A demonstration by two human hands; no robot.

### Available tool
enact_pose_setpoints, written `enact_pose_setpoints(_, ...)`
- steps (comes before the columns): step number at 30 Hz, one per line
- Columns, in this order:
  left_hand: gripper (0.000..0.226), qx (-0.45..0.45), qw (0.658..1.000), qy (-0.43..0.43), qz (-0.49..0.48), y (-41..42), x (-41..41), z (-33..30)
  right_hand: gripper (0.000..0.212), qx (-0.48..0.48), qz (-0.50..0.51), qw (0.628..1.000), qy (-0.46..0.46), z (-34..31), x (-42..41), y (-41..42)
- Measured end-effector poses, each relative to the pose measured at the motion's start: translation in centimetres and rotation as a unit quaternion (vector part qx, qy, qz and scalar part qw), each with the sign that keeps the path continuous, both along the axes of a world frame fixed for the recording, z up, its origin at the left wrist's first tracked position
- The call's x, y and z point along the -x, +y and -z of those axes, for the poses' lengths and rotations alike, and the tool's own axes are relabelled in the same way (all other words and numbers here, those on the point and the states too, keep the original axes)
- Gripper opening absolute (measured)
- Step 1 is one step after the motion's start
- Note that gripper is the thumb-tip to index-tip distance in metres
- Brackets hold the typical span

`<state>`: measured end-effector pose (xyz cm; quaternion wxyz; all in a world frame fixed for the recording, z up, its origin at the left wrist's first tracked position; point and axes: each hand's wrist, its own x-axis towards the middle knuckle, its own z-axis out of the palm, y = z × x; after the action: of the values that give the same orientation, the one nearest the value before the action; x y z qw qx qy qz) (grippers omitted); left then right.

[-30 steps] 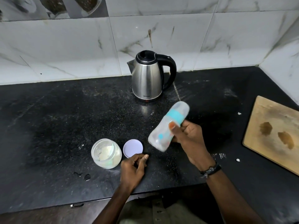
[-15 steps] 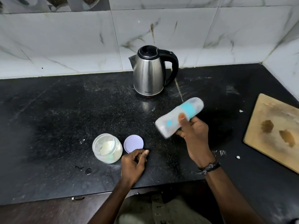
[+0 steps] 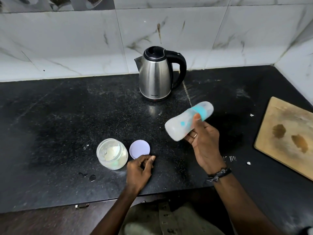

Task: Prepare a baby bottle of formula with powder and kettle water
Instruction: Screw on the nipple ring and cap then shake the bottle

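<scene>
My right hand (image 3: 204, 141) grips a capped baby bottle (image 3: 184, 122) with a teal collar, held nearly sideways above the counter, cap end up to the right; it looks blurred. My left hand (image 3: 140, 168) rests loosely curled on the black counter (image 3: 59, 133), holding nothing, just below a round lilac lid (image 3: 139, 148). Left of the lid stands an open clear jar (image 3: 112, 153) with pale powder inside. A steel kettle (image 3: 156, 77) with a black handle stands at the back by the wall.
A stained wooden board (image 3: 286, 136) lies at the right edge. Marble wall tiles close off the back and the right corner. Small water drops (image 3: 89, 176) sit near the counter's front edge, and white crumbs dot the right side.
The bottle has swung in my right hand from steeply tilted to nearly sideways, its cap end moving right. My left hand stays by the lid.
</scene>
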<state>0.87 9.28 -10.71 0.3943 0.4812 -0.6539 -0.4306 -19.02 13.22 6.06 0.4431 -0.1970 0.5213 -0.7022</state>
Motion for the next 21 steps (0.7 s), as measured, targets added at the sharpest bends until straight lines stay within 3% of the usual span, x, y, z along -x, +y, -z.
enact_pose_setpoints(2,0.017,0.001,1.0,-0.003,-0.002,0.0,0.0,-0.1,0.041,-0.025,-0.021,0.999,0.011,0.0,0.0,-0.1)
enact_pose_setpoints(5,0.016,0.003,1.0,0.0,0.007,0.0,-0.1,-0.1,0.037,-0.031,-0.094,0.989,0.107,0.1,-0.1,0.4)
enact_pose_setpoints(7,0.016,0.004,1.0,-0.002,0.006,0.1,-0.1,-0.2,0.048,-0.009,-0.033,0.998,0.052,0.1,-0.1,0.3)
enact_pose_setpoints(9,0.019,0.007,1.0,-0.007,0.002,0.1,0.0,-0.2,0.042,-0.005,0.017,1.0,0.01,0.4,-0.2,0.3)
enact_pose_setpoints(11,0.023,0.009,1.0,-0.002,0.003,0.0,0.0,-0.1,0.031,-0.033,-0.05,0.994,0.087,0.7,-0.5,0.5)
enact_pose_setpoints(13,0.023,0.01,1.0,0.002,0.006,0.0,-0.1,0.0,0.04,-0.023,-0.088,0.988,0.127,0.7,-0.6,1.1)
enact_pose_setpoints(15,0.018,0.012,1.0,-0.003,0.004,0.0,-0.1,-0.2,0.055,0.0,-0.026,0.998,0.054,0.5,-0.2,0.8)
enact_pose_setpoints(17,0.016,0.01,1.0,-0.009,-0.004,0.1,0.0,-0.2,0.048,0.007,0.038,0.999,-0.006,0.4,0.0,0.5)
enact_pose_setpoints(21,0.016,0.005,1.0,0.0,0.001,0.0,-0.1,0.0,0.031,-0.037,-0.08,0.987,0.133,0.2,0.1,0.9)
